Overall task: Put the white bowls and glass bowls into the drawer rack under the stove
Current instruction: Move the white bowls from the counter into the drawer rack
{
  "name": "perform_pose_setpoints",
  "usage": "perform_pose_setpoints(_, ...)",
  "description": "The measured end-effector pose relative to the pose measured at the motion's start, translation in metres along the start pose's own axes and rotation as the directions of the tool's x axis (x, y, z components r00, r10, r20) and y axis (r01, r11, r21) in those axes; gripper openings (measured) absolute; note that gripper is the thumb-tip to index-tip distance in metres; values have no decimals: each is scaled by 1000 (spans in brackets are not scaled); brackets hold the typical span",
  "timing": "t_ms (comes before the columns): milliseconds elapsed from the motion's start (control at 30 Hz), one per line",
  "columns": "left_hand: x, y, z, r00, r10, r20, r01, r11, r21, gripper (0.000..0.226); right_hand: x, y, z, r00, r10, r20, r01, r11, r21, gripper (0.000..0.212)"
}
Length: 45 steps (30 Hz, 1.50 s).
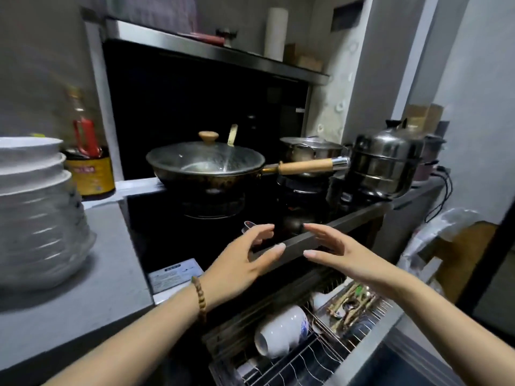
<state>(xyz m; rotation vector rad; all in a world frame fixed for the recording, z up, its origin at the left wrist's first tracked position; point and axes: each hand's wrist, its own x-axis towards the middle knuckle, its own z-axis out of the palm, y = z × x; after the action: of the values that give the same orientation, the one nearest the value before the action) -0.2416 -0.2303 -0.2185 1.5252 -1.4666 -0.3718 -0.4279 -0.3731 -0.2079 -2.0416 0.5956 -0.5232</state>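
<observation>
Three white bowls (30, 160) are seen nested on ribbed glass bowls (44, 240). The stack stands on the grey worktop (97, 296) left of the stove (167, 227), back from the front edge. The left hand (250, 254) and right hand (337, 253) are held spread and empty, palms facing. The drawer rack (312, 360) below is pulled open. The stack is judged heavy, rigid and breakable, the glass probably slick. A few bowls at a time are best cupped under the base with both hands.

White bowls (30, 162) stacked atop glass bowls (44, 240)
</observation>
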Motion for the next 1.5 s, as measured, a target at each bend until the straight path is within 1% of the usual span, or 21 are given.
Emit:
perform_pose_setpoints(33,-1,12,-18,999,41,-27,-40,999,25,69,5,-15,4,999,-41,-2,41,999,-27,67)
perform_pose_setpoints(100,-6,30,-57,988,125,-86,-114,985,129,73,17,-43,13,993,-114,10,115,991,-73,69)
perform_pose_setpoints(200,-18,47,-114,965,196,-175,-141,949,282,76,34,-83,35,978,-198,72,205,973,-106,71)
perform_pose_setpoints(267,-29,50,-148,952,205,-227,-116,929,351,76,45,-108,52,967,-227,119,241,964,-113,71)
perform_pose_setpoints(333,-41,51,-177,941,195,-275,-77,918,389,74,56,-128,71,957,-243,161,263,958,-116,71)
perform_pose_setpoints(400,-54,50,-204,934,174,-311,-30,908,418,73,67,-147,89,938,-288,194,314,943,-113,69)
perform_pose_setpoints(467,-68,48,-227,926,157,-345,13,896,444,71,77,-165,108,912,-351,212,377,921,-96,73)
perform_pose_setpoints(533,-81,46,-249,907,158,-391,47,884,465,70,86,-182,127,895,-380,234,410,908,-91,77)
perform_pose_setpoints(633,-98,40,-278,884,149,-444,108,858,503,70,98,-205,155,876,-410,256,443,893,-84,70)
perform_pose_setpoints(700,-107,30,-295,873,119,-473,155,853,499,72,107,-219,172,867,-431,250,460,885,-67,66)
perform_pose_setpoints(767,-112,17,-308,865,67,-498,199,865,460,71,115,-231,188,856,-451,251,475,879,-39,63)
perform_pose_setpoints(867,-114,1,-318,850,54,-524,214,873,437,67,127,-244,207,844,-472,254,484,875,15,54)
perform_pose_setpoints(967,-112,-11,-323,829,39,-557,227,888,400,67,136,-250,223,842,-484,238,486,872,53,45)
perform_pose_setpoints(1033,-110,-16,-323,823,28,-567,219,906,363,61,142,-252,231,844,-490,218,491,870,51,40)
perform_pose_setpoints(1167,-104,-24,-323,830,61,-555,171,918,357,36,149,-253,244,840,-512,178,519,855,12,28)
perform_pose_setpoints(1300,-98,-29,-324,815,61,-576,171,925,340,37,151,-254,251,829,-545,127,551,835,-16,19)
perform_pose_setpoints(1433,-96,-30,-323,798,78,-597,149,935,322,24,150,-255,253,839,-541,64,542,840,-17,15)
perform_pose_setpoints(1500,-95,-29,-322,783,90,-615,128,945,302,24,148,-257,253,840,-540,54,541,841,-5,15)
